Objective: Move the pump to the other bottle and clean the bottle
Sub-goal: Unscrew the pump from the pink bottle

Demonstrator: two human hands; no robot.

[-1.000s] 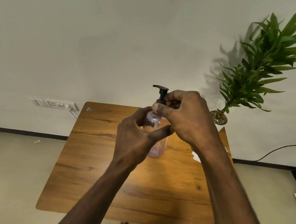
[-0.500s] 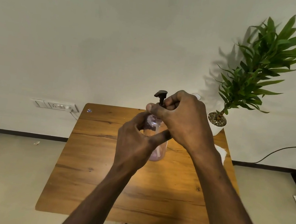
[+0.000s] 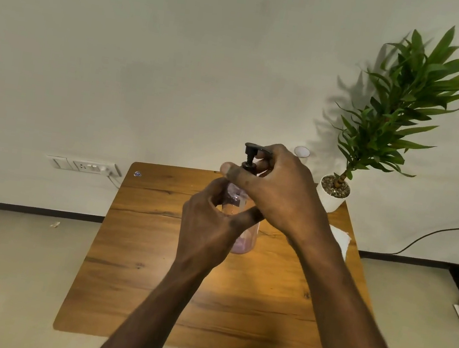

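A clear bottle (image 3: pixel 245 240) with pinkish liquid stands on the wooden table (image 3: pixel 151 251). My left hand (image 3: pixel 208 227) grips its body from the left. On its neck sits a black pump (image 3: pixel 250 154). My right hand (image 3: pixel 276 189) is wrapped around the pump's collar from the right, thumb toward the left. Behind my right hand, the rim of a second clear bottle (image 3: pixel 301 152) peeks out; most of it is hidden. A white cloth (image 3: pixel 340 241) lies near the table's right edge.
A potted green plant (image 3: pixel 334 191) in a white pot stands at the table's back right corner. A wall socket (image 3: pixel 86 166) and plugged cable are on the left wall. A black cable (image 3: pixel 437 231) runs along the right. My bare feet show below the table's near edge.
The pump head has rotated under my right hand; its spout, pointing left a second ago, now points right, toward my fingers. The left hand keeps its hold on the bottle.
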